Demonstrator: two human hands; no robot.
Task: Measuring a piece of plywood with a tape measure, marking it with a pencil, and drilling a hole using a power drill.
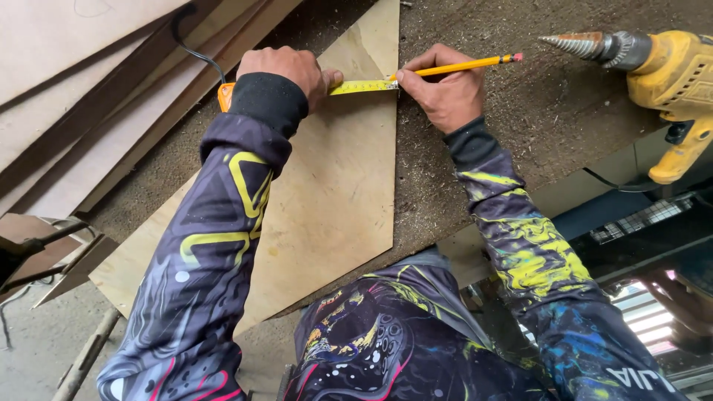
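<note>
One pale, angular plywood offcut [327,193] lies on the sawdust-strewn dark worktop [535,111], its near corner overhanging the near edge. On its far part, the left hand [286,70] is closed, pressing one yellow tape measure [356,87] flat. The right hand [444,93] pinches one yellow pencil [464,67] at the panel's right edge. One yellow power drill [661,74] lies at the worktop's right edge.

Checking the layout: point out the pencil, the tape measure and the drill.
pencil [459,67]: head view, middle of its yellow shaft.
tape measure [362,87]: head view, on the extended yellow blade.
drill [672,74]: head view, yellow body.

Tape measure [364,87] across plywood sheet [327,193]
</note>
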